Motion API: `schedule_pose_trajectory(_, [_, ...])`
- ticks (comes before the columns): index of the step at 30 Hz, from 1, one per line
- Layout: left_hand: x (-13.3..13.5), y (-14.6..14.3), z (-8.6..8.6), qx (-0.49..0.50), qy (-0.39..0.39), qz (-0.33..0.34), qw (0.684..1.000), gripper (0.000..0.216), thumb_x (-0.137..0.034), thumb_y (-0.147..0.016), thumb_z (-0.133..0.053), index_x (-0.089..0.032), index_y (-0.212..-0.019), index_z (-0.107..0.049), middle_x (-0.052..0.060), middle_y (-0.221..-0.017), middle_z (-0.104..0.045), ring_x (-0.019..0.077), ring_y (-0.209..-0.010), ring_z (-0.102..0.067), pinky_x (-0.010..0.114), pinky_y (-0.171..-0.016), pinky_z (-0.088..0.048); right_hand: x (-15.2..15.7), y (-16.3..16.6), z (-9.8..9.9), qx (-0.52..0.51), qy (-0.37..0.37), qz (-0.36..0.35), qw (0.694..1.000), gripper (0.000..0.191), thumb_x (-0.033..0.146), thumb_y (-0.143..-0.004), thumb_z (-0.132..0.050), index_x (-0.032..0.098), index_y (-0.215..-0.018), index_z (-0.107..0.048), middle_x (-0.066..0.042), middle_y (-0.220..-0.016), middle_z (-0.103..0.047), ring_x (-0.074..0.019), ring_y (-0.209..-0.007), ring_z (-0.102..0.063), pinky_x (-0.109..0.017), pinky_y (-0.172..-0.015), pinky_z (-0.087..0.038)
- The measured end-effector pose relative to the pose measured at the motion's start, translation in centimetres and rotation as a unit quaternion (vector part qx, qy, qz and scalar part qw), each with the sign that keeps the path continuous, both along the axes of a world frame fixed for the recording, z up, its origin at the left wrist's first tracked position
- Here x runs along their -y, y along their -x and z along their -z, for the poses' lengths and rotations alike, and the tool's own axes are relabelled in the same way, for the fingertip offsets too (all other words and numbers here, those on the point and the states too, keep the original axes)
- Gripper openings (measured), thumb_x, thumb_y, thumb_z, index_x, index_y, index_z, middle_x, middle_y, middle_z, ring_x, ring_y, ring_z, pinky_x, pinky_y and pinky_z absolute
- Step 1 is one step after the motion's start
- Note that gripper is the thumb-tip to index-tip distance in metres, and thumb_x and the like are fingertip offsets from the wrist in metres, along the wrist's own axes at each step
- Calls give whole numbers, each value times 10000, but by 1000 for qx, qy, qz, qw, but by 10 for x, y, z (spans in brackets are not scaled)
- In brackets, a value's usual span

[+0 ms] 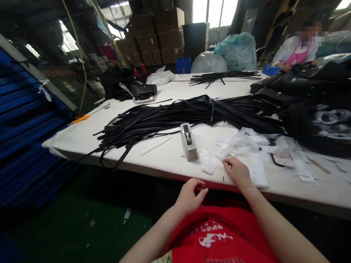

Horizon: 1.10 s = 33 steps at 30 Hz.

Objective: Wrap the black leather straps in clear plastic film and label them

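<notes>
My left hand [191, 196] hovers at the table's front edge, fingers loosely curled and the thumb apart from them, with nothing visible in it. To its right, my right hand [237, 172] is over the table, thumb and fingertips pinched together beside thin white sheets [244, 142]. Whether something small is between those fingertips, I cannot tell. A tape dispenser [189, 146] stands just left of the right hand, near small white pieces [208, 168]. Behind it lies a long bundle of black straps [164, 118], tied with a dark band [212, 109].
Black bags [301, 91] are piled at the right, with clear plastic rolls [331, 118]. An orange-handled tool [80, 119] lies on the left edge of the white table [82, 142]. Blue racks [30, 131] stand left. A co-worker in a pink apron [300, 54] sits across.
</notes>
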<state>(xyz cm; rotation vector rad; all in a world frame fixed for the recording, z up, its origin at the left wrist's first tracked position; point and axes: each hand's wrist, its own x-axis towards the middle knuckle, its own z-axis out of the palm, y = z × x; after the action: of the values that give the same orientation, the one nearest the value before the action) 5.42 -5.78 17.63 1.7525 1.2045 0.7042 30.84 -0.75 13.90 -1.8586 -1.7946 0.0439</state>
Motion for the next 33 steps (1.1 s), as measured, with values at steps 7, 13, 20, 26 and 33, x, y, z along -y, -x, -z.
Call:
schedule_pose_trajectory(7, [-90, -90, -11, -294, -90, 12, 952, 291, -311, -889, -605, -124, -1107, -655, 166, -1176, -641, 285, -1142, -590, 382, -992, -453, 45, 0, -8, -72, -16, -43, 996, 196, 348, -917, -555, 224, -845, -688, -29, -780, -677, -183, -702, -636, -297, -679, -478])
schedule_pose_trajectory(13, [-107, -114, 14, -327, -63, 5, 943, 225, -340, -859, -640, -148, -924, -738, 152, -974, -720, 271, -944, -675, 345, -831, -500, 77, -11, -3, -145, -6, -48, 988, 198, 370, -929, -555, 235, -865, -685, -47, -824, -698, -214, -758, -658, -323, -712, -493])
schedule_pose_trajectory(20, [-109, -94, 14, -284, -64, -20, 956, 295, -444, -891, -597, -207, -855, -767, 92, -915, -745, 207, -880, -676, 273, -777, -467, 77, -15, -2, -189, 9, -45, 981, 191, 375, -919, -568, 240, -856, -688, -39, -825, -703, -220, -782, -662, -330, -730, -498])
schedule_pose_trajectory(26, [-111, -88, 16, -264, -21, -32, 964, 198, -347, -814, -717, -163, -885, -698, 34, -824, -742, 135, -726, -673, 204, -653, -479, 70, -2, -5, -214, 27, -60, 975, 198, 375, -913, -564, 246, -837, -694, -30, -814, -705, -214, -774, -662, -327, -725, -498])
schedule_pose_trajectory(33, [-103, -89, 12, -328, -27, -47, 943, 376, -425, -769, -738, -145, -1012, -677, 152, -1063, -719, 271, -1003, -670, 336, -880, -487, 73, 1, -9, -219, 39, -57, 973, 183, 339, -893, -567, 235, -832, -705, -35, -810, -711, -214, -772, -665, -327, -713, -498])
